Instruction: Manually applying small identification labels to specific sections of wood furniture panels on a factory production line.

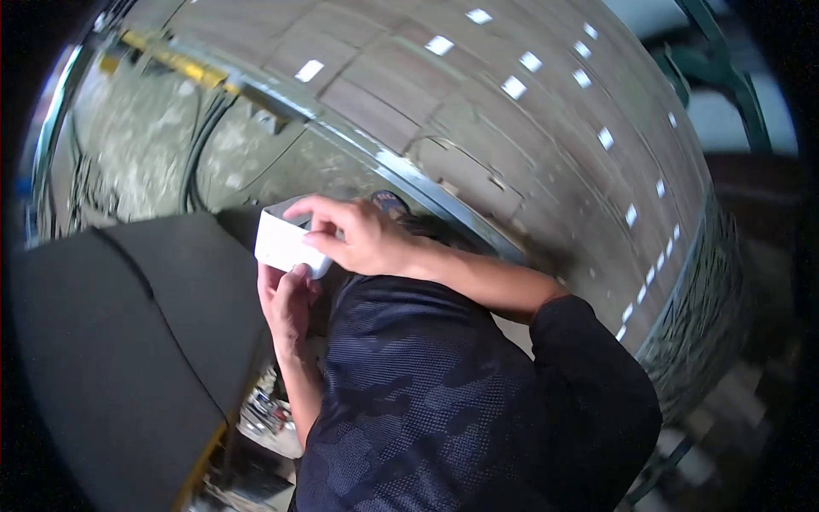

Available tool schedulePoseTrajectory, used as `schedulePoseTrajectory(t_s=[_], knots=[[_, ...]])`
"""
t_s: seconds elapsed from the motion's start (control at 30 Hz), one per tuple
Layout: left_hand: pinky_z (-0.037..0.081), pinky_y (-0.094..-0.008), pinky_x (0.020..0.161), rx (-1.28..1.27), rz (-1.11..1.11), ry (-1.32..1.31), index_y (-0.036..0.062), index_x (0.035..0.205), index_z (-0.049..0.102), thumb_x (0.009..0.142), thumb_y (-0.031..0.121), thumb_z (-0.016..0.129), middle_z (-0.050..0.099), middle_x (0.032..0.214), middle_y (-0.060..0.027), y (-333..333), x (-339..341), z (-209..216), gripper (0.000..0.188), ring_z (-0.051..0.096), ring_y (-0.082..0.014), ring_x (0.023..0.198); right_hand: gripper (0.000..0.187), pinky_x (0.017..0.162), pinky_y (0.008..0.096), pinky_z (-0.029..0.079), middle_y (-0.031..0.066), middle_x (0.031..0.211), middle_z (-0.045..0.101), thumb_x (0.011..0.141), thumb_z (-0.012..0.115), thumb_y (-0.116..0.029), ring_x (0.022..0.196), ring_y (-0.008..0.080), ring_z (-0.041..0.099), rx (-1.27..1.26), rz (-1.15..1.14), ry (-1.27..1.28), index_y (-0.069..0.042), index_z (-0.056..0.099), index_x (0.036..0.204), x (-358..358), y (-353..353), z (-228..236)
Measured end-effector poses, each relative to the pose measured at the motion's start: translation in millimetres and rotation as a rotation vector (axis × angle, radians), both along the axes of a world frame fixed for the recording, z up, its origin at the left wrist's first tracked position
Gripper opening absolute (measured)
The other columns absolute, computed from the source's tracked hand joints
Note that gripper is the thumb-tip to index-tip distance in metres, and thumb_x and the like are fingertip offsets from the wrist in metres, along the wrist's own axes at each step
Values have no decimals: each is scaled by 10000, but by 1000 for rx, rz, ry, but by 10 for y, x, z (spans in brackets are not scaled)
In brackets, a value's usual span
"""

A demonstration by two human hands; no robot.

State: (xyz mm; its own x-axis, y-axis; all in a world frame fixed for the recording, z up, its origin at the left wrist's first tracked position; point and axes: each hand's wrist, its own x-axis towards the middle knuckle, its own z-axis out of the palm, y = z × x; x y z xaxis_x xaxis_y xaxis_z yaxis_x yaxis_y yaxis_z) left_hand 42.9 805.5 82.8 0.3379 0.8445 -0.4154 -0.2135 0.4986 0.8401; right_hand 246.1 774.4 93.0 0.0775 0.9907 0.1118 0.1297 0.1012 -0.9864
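A small white open-topped box [280, 243] is held up in front of my body, its grey inside partly showing along the top. My left hand [288, 305] supports it from below, thumb against the lower front wall and fingers wrapped under it. From the right, my right hand [363, 237] reaches over the box. Its thumb lies on the box's front wall, and its curled fingers are at the upper rim. The index finger stretches across the opening. Whatever is inside the box is hidden by these fingers.
A dark grey flat surface [128, 316] with a black cable on it fills the left. Ahead, a large brown panelled surface [375, 94] with white patches lies behind a metal rail [426, 188]. Black hoses [200, 149] cross the dusty floor. Clutter [269, 410] sits beside my left forearm.
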Motion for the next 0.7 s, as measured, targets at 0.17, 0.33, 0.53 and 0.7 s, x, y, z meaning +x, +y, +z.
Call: schedulePoseTrajectory(t_s=[0.17,0.33,0.53,0.7], knots=[[530,-222,571,67,-271,124,50,1456,482,912,-3,733,696,1078,-68,-250,1,67,602,656,-103,733,353,655,345,528,66,759,647,947,691,-68,686,181,654,0,-283,-34,-92,649,1296,-265,-722,-104],[581,-277,844,191,-614,-8,35,1491,463,903,-18,745,686,1220,-66,-733,-50,-36,655,687,-145,1052,302,586,333,470,57,719,614,951,691,-49,626,162,605,-2,-590,-80,-91,665,1249,-610,-1736,-132],[493,-332,1062,140,-779,-113,13,1644,277,911,-87,682,642,1392,-99,-1524,-78,-150,843,628,-174,1238,371,636,242,464,11,826,630,982,671,-9,728,55,566,-57,-736,-120,-57,617,1346,-983,-2841,-104],[498,-258,944,-64,-877,-215,7,1497,513,940,-19,624,690,1313,-66,-1965,5,6,568,645,-123,1145,381,763,215,489,3,921,666,989,626,38,845,52,616,-22,-759,30,7,578,1366,-901,-3350,-112]])
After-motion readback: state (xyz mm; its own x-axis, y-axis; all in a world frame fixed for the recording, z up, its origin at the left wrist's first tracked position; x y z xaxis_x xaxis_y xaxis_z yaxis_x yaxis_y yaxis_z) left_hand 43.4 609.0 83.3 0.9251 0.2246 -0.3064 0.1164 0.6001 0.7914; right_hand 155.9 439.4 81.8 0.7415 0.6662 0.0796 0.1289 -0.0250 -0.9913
